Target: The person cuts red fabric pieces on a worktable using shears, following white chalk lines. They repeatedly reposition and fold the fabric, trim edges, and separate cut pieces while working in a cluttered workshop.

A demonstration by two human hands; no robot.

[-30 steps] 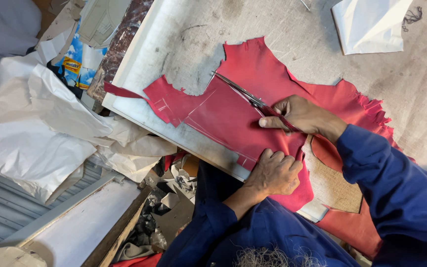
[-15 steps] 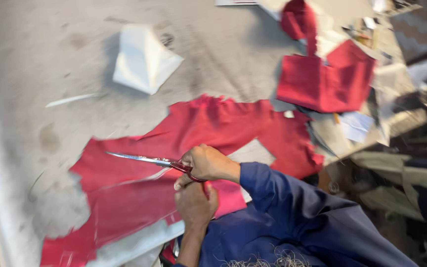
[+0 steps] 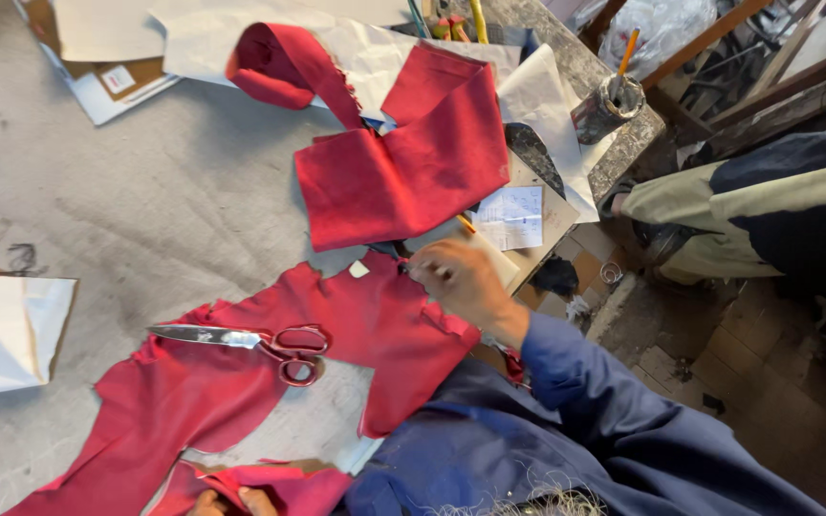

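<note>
the steel scissors with red handles (image 3: 241, 341) lie released on the cut red leather sheet (image 3: 375, 330), blades pointing left, well apart from the right hand (image 3: 461, 280), whose fingers pinch the sheet's edge; the left hand (image 3: 227, 501) grips a red piece at the bottom.

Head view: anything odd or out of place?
The red-handled steel scissors lie loose on the cut red leather sheet, in neither hand. The right hand reaches past its edge. Nothing else stands out.

At the far left corner of the table lies a flat brown cardboard package (image 3: 112, 72) with a small white label (image 3: 119, 79) marked in red, a pale sheet over it. Near the table's right edge, beside the red fabric, rests a white printed paper slip (image 3: 510, 218), rectangular, with fine dark print.
</note>
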